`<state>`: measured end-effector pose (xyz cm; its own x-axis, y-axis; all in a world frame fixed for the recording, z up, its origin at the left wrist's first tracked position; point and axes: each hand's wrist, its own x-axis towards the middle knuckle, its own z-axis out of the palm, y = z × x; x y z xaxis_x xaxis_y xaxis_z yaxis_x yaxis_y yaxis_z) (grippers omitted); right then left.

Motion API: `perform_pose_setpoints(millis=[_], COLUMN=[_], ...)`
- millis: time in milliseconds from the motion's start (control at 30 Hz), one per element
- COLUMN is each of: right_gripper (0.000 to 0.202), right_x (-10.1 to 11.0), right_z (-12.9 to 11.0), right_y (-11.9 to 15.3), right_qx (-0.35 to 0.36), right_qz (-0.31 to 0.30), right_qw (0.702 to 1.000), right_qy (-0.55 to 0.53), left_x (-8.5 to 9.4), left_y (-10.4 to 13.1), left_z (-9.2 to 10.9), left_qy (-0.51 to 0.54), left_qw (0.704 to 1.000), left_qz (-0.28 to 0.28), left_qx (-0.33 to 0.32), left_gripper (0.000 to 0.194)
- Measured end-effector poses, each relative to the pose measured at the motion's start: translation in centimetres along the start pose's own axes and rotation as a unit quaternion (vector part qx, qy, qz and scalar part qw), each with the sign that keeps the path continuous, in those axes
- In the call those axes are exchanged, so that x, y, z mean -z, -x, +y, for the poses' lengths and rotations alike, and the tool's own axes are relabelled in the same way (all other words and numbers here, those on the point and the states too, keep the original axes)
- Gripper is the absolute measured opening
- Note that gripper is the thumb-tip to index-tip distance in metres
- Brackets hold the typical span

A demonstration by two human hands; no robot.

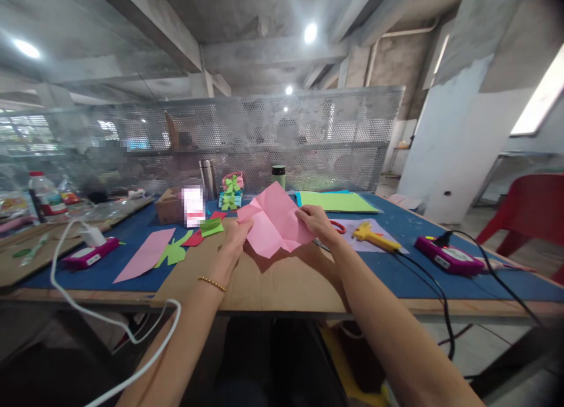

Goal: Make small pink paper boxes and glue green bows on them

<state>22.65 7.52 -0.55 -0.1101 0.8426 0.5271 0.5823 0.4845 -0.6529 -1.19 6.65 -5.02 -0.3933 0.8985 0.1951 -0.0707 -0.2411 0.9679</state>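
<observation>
A creased pink paper (pixel 275 219) with notched edges is held up over the brown cardboard (pixel 282 286). My left hand (pixel 238 234) pinches its left edge, and my right hand (pixel 318 224) grips the right edge between thumb and fingers. Creases run across the sheet, and its shadow falls on the cardboard. Left of the cardboard lie a pink paper piece (pixel 147 254) and a green cut-out (pixel 176 251). Beyond my left hand are red paper scraps (pixel 194 238) and a small green paper (pixel 212 226).
At right are a yellow glue gun (pixel 376 238), scissors with red handles (pixel 338 226) and a purple power strip (pixel 449 257). Green sheets (pixel 337 202), a steel flask (pixel 207 179) and a cardboard box (pixel 169 206) stand behind. A white cable (pixel 150 369) crosses the left side.
</observation>
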Motion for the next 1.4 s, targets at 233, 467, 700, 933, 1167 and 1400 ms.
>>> perform_pose_setpoints(millis=[233, 467, 700, 933, 1167, 1400], right_gripper=[0.029, 0.032, 0.03, 0.017, 0.031, 0.037], right_x=[0.4, 0.4, 0.2, 0.4, -0.1, -0.7], right_z=[0.8, 1.4, 2.2, 1.9, 0.7, -0.2], right_y=[-0.2, -0.4, -0.5, -0.6, -0.3, 0.0], right_qx=[-0.016, -0.026, -0.033, -0.003, 0.034, 0.055], right_qz=[0.013, 0.014, 0.021, 0.01, 0.034, 0.059], right_qw=[0.999, 0.999, 0.999, 0.999, 0.998, 0.996], right_qy=[-0.025, -0.034, 0.0, 0.037, 0.033, 0.025], left_x=[0.1, 0.1, -0.1, -0.4, -0.8, -0.3], left_y=[-0.1, 0.9, 1.2, 1.7, 2.0, 0.6], left_z=[0.3, 1.2, 1.6, 1.9, 1.5, 0.9], left_qy=[0.088, 0.131, 0.141, 0.149, 0.133, 0.113], left_qw=[0.995, 0.986, 0.982, 0.976, 0.979, 0.992], left_qz=[-0.035, -0.084, -0.092, -0.118, -0.124, -0.031], left_qx=[0.043, 0.055, 0.08, 0.108, 0.091, 0.05], left_gripper=[0.035, 0.04, 0.033, 0.029, 0.032, 0.032])
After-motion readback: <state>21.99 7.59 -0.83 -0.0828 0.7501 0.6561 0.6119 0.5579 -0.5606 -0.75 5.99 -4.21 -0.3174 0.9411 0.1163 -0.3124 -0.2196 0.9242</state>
